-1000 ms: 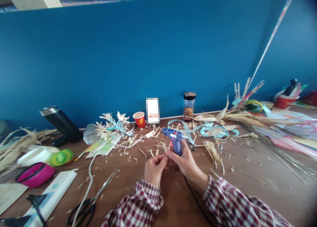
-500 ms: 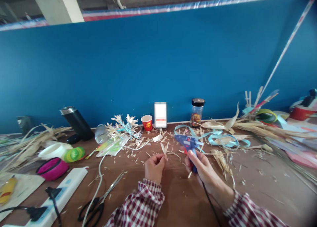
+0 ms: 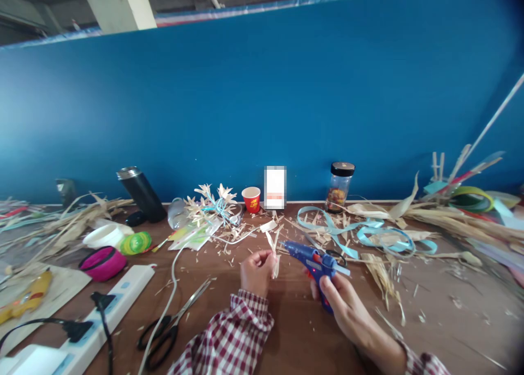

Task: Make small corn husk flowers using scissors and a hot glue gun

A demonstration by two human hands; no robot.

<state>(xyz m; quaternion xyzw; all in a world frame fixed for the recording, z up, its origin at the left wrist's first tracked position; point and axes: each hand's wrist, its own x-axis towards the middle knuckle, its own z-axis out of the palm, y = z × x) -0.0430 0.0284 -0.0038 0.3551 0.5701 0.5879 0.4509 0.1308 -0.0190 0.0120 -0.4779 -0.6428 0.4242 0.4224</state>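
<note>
Between the thumb and fingers of my left hand [image 3: 257, 271] is a small pale piece of dried husk [image 3: 275, 248], its pointed strips sticking up. My right hand [image 3: 341, 298] is closed around the handle of a blue hot glue gun [image 3: 313, 259]. The nozzle points left toward the husk piece and is apart from it. A clear glue stick [image 3: 343, 270] sticks out of the gun's back. Behind the gun, a pair of dark-handled scissors [image 3: 336, 257] is partly hidden. Husk flowers with light blue stems [image 3: 213, 204] lie at the back, left of my hands.
Black-handled scissors [image 3: 164, 331] lie left of my left sleeve, beside a white power strip [image 3: 118, 304]. A red paper cup [image 3: 251, 200], a lidded jar [image 3: 340, 186] and a dark flask [image 3: 141, 195] are along the blue partition [image 3: 245, 102]. Light blue ribbon [image 3: 368, 233] curls at right.
My right hand has turned the glue gun and lowered it a little, its nozzle now nearer the husk piece's height. My left hand has raised and turned the husk piece. The view has shifted left.
</note>
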